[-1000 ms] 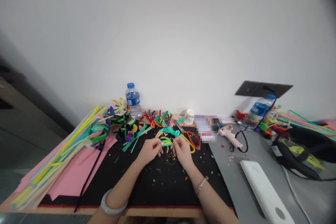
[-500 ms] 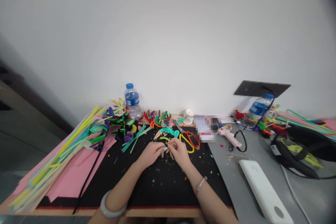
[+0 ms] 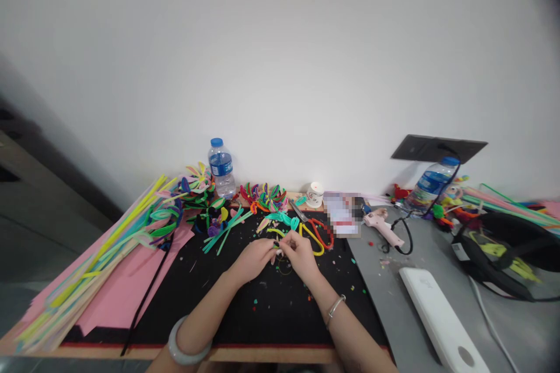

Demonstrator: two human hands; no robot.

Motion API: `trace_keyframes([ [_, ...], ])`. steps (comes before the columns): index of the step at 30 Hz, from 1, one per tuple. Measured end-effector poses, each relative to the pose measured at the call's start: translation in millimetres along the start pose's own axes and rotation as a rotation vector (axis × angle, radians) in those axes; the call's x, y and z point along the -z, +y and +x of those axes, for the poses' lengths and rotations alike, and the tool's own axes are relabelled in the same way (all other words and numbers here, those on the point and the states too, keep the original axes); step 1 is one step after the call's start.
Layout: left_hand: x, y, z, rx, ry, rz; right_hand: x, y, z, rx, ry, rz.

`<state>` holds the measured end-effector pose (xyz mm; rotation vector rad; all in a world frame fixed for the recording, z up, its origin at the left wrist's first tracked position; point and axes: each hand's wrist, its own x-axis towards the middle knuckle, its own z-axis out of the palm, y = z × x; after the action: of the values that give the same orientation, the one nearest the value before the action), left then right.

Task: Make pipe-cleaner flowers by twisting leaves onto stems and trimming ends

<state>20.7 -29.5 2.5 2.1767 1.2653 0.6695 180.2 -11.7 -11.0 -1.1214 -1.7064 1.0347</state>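
My left hand and my right hand meet over the middle of the black mat. Both are closed, their fingertips pinching together at one spot. Between them shows a tiny bit of something dark, green and whitish, too small and covered to name. Just beyond the fingers lie a teal pipe cleaner shape and a yellow pipe cleaner piece. Scissors with red and yellow handles rest beside my right hand. Cut teal pipe cleaners lie past my left hand.
Long pipe cleaners lie on pink sheets at left. Water bottles, a paper cup and finished pipe cleaner pieces line the wall. At right are a pink glue gun, a white power bank and a black headset.
My fingers have shifted slightly around the small piece, so its dark bit now shows more. Both hands stay in nearly the same place, and the view has moved very slightly.
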Motion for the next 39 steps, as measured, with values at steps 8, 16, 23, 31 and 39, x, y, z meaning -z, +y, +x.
trace_keyframes([
  [8,-2.6,-0.9,-0.1,0.011,0.049,0.009,-0.7,-4.5,2.3,0.003,0.023,0.070],
  [16,1.6,-0.1,0.3,0.032,0.117,-0.061,4.1,-3.2,0.0,0.065,0.168,-0.193],
  [23,4.8,-3.8,3.0,0.172,0.232,-0.398,39.7,-6.5,9.2,0.034,0.518,-0.428],
  [31,0.8,-0.3,-0.5,0.021,0.148,0.018,17.0,-20.3,-1.6,0.069,0.123,-0.364],
  [39,-10.6,-4.8,-0.5,-0.040,0.087,0.320,-9.4,-17.5,1.0,-0.104,0.081,-0.363],
])
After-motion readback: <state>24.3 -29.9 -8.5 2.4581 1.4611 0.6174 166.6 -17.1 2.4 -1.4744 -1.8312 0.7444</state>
